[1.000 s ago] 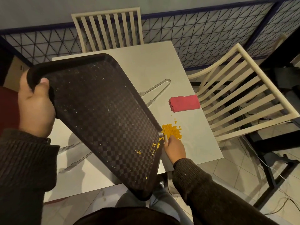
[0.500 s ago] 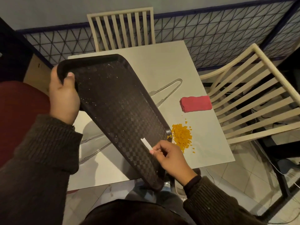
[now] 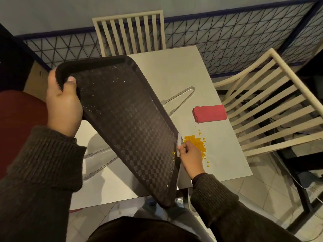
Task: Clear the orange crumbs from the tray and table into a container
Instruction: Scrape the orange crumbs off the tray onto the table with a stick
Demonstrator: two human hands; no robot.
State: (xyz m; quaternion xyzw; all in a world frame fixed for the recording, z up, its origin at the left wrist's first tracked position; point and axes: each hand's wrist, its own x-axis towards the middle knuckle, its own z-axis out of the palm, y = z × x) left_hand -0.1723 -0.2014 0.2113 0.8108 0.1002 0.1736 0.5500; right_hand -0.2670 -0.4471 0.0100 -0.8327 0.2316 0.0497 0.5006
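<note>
The left hand (image 3: pixel 63 105) grips the upper corner of the dark tray (image 3: pixel 122 123), tilted steeply with its lower right edge on the white table (image 3: pixel 174 67). The right hand (image 3: pixel 191 157) pinches what looks like a small white scraper (image 3: pixel 179 143) against that edge. Orange crumbs (image 3: pixel 196 144) lie piled just beyond the knuckles, bare tabletop around them.

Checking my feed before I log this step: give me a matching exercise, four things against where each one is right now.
Things:
1. tray
2. red cloth
3. orange crumb pile
4. white scraper

Places:
A. folded flat near the table's right edge
B. pinched in the right hand at the tray's lower rim
C. tilted, gripped by the left hand
D. heaped on the table beside the tray

Pairs: 1-C, 2-A, 3-D, 4-B
</note>
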